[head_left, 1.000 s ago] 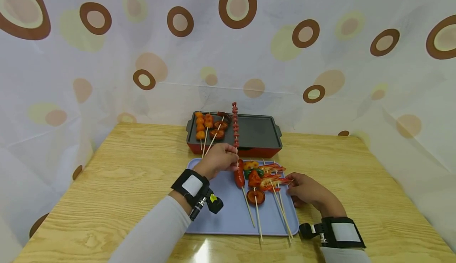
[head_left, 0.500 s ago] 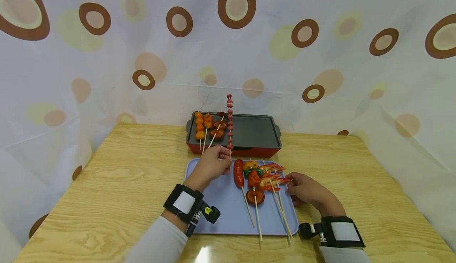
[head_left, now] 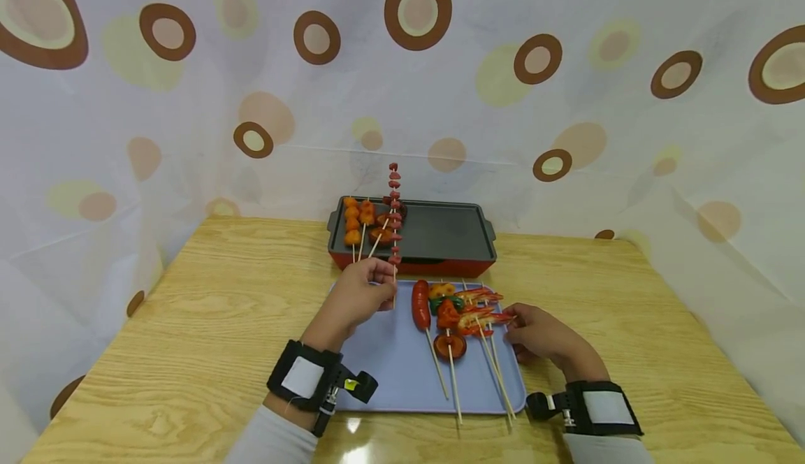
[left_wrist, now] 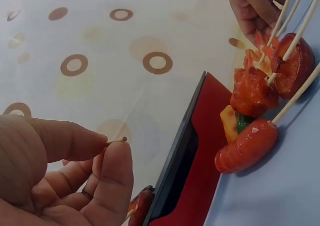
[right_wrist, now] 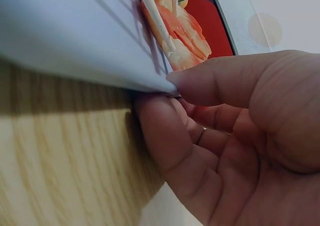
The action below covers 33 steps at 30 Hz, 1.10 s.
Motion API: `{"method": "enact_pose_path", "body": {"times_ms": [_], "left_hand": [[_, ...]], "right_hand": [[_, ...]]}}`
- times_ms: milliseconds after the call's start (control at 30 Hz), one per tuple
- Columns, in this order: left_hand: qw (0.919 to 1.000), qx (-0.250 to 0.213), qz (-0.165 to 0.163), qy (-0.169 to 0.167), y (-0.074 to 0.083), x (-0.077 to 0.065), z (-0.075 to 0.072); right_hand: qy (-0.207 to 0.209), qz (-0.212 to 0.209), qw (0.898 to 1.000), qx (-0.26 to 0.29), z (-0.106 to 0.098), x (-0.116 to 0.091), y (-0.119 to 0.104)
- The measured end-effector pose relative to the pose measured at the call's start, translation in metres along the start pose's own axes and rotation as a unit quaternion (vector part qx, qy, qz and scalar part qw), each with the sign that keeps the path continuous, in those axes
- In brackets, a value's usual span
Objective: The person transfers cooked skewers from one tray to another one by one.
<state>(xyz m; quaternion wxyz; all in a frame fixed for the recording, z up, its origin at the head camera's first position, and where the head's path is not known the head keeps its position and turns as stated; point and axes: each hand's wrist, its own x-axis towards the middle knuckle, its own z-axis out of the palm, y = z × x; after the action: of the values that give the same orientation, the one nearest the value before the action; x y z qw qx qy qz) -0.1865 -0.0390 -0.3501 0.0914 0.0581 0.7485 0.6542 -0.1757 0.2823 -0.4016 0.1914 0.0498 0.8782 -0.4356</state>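
My left hand (head_left: 363, 291) pinches the bare stick end of a long skewer of small red meat pieces (head_left: 395, 216), held upright in front of the grill's left part. In the left wrist view the stick's tip (left_wrist: 124, 139) shows between thumb and forefinger. At the pale blue tray's right edge (head_left: 517, 366), my right hand (head_left: 546, 338) grips the rim, thumb on top and forefinger beneath, as the right wrist view shows. On the tray (head_left: 383, 380) lie a sausage skewer (head_left: 421, 307), a mixed vegetable skewer (head_left: 448, 317) and shrimp skewers (head_left: 481, 321).
Behind the tray stands a red and black grill (head_left: 449, 230). On its left side lie a skewer of orange balls (head_left: 353, 223), another orange skewer (head_left: 367, 212) and a skewer of brown round slices (head_left: 381, 235). A spotted cloth (head_left: 402, 100) hangs behind the wooden table (head_left: 220, 324).
My left hand has moved left with the red meat skewer, from over the sausage to the grill's left part, and the skewer has risen slightly. My right hand stays on the tray rim.
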Motion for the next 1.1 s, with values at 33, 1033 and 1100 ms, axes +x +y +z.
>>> {"method": "enact_pose_path", "body": {"times_ms": [33,1033,1100], "left_hand": [[1.0,0.004,-0.002,0.001,-0.001,-0.001,0.0],[0.9765,0.198,0.029,-0.079,-0.033,-0.063,0.014],[0.9726,0.217,0.049,-0.067,-0.036,-0.066,0.016]], "right_hand": [[0.001,0.0,1.0,0.001,0.0,0.0,0.0],[0.001,-0.004,1.0,0.008,0.0,0.0,0.0],[0.0,-0.006,1.0,0.01,0.0,0.0,0.0]]}}
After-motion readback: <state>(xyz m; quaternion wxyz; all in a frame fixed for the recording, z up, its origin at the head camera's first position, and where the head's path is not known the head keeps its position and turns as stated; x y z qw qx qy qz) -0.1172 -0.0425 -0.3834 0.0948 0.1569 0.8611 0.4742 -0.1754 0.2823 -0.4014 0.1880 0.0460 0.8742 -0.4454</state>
